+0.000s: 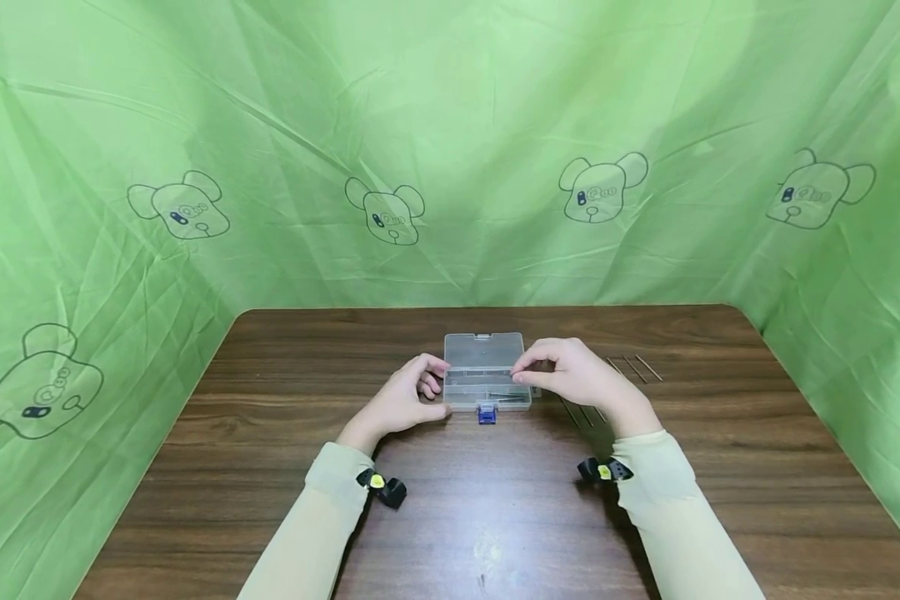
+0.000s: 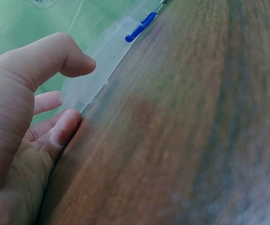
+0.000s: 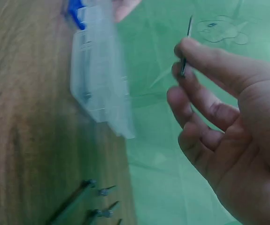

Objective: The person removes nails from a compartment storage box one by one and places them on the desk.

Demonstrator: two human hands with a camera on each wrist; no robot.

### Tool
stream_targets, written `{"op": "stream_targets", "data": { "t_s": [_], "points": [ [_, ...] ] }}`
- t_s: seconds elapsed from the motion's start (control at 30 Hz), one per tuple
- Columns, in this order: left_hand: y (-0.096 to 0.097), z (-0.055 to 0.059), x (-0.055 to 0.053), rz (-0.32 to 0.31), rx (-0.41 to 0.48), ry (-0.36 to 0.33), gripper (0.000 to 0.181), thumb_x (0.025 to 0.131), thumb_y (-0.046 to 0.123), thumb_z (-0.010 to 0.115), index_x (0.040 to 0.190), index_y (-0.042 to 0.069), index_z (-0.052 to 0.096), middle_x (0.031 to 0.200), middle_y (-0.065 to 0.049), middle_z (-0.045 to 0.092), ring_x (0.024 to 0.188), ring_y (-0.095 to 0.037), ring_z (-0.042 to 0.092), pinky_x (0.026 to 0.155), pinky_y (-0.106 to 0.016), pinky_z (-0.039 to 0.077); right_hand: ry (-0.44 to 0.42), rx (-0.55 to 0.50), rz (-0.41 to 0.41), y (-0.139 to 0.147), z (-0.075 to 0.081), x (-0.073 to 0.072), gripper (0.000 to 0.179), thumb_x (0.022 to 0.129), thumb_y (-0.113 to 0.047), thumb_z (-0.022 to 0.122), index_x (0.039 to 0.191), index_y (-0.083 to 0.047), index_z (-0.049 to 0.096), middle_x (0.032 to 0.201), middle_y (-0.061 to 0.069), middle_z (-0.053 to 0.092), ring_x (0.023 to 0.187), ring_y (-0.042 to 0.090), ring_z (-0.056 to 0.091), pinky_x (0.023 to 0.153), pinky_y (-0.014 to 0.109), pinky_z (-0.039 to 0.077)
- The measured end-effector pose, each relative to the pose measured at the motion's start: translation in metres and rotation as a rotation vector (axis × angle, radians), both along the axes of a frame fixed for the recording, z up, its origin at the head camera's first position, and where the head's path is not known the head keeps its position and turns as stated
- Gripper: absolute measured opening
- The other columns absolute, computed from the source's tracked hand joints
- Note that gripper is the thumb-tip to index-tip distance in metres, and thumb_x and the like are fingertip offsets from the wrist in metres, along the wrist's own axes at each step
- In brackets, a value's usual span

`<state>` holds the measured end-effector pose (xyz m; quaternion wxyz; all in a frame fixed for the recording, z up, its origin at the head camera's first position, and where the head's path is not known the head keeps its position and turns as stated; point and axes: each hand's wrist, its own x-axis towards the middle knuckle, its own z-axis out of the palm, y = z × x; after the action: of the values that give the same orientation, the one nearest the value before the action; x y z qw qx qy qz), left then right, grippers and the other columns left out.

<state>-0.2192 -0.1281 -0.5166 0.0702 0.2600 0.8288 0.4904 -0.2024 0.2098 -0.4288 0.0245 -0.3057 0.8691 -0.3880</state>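
A clear plastic compartment box lies on the table with its lid raised at the back and a blue latch at the front. Thin metal nails lie in its front right compartment. My left hand holds the box's left end, fingers curled at the side and thumb by the front corner. Above the right side of the box, my right hand pinches a nail between thumb and forefinger, point upward in the right wrist view. The other right fingers curl loosely.
To the right of the box, several nails lie on the brown wooden table: one group farther back, another group of nails partly behind my right wrist. A green curtain surrounds the table's back and sides.
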Motion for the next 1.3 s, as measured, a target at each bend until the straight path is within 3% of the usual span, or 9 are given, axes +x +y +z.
{"op": "stream_targets", "data": {
  "t_s": [0.13, 0.3, 0.63, 0.8, 1.07, 1.3],
  "points": [
    [0.001, 0.001, 0.002, -0.006, -0.003, -0.001, 0.063, 0.082, 0.007, 0.091, 0.139, 0.009, 0.062, 0.12, -0.011, 0.066, 0.099, -0.023, 0.065, 0.089, -0.031, 0.057, -0.013, -0.042, 0.001, 0.008, 0.01, 0.009, 0.011, 0.1, -0.016, 0.083, 0.111, -0.019, 0.085, 0.099, -0.011, 0.076, 0.08, 0.011, 0.064, 0.07, 0.026, 0.054],
    [0.0, 0.002, 0.002, -0.001, 0.003, 0.001, 0.064, 0.081, 0.006, 0.091, 0.138, 0.008, 0.062, 0.119, -0.011, 0.066, 0.098, -0.023, 0.065, 0.088, -0.031, 0.057, 0.008, -0.019, -0.023, 0.025, 0.02, 0.019, 0.012, 0.103, -0.016, 0.078, 0.113, -0.022, 0.081, 0.096, -0.013, 0.073, 0.085, 0.011, 0.065, 0.073, 0.026, 0.055],
    [0.0, 0.001, 0.002, 0.003, 0.003, 0.0, 0.064, 0.081, 0.005, 0.09, 0.139, 0.005, 0.062, 0.12, -0.013, 0.066, 0.099, -0.025, 0.065, 0.089, -0.03, 0.056, 0.039, 0.069, -0.179, 0.067, 0.026, 0.034, 0.005, 0.105, -0.019, 0.076, 0.108, -0.023, 0.076, 0.094, -0.012, 0.072, 0.087, 0.01, 0.066, 0.072, 0.026, 0.054],
    [0.0, 0.0, 0.001, 0.002, -0.016, 0.007, 0.065, 0.082, 0.006, 0.089, 0.14, 0.005, 0.061, 0.124, -0.011, 0.065, 0.099, -0.022, 0.065, 0.09, -0.03, 0.057, 0.003, 0.098, -0.243, 0.087, 0.019, 0.041, 0.003, 0.107, -0.021, 0.074, 0.109, -0.02, 0.076, 0.094, -0.005, 0.075, 0.085, 0.01, 0.067, 0.07, 0.026, 0.054],
    [-0.001, 0.001, 0.0, -0.007, -0.017, 0.016, 0.064, 0.083, 0.008, 0.09, 0.14, 0.008, 0.061, 0.122, -0.009, 0.066, 0.099, -0.019, 0.065, 0.09, -0.029, 0.057, -0.069, 0.136, -0.266, 0.11, 0.003, 0.048, 0.005, 0.106, -0.017, 0.073, 0.108, -0.013, 0.073, 0.092, 0.004, 0.076, 0.078, 0.023, 0.074, 0.068, 0.027, 0.057],
    [-0.001, 0.001, 0.0, -0.004, -0.003, 0.0, 0.064, 0.083, 0.006, 0.09, 0.14, 0.007, 0.062, 0.118, -0.012, 0.066, 0.098, -0.024, 0.065, 0.089, -0.031, 0.056, -0.055, 0.186, -0.284, 0.123, -0.012, 0.043, 0.005, 0.103, -0.02, 0.077, 0.105, -0.016, 0.074, 0.087, -0.007, 0.072, 0.07, 0.01, 0.066, 0.066, 0.027, 0.052]
  ]
}}
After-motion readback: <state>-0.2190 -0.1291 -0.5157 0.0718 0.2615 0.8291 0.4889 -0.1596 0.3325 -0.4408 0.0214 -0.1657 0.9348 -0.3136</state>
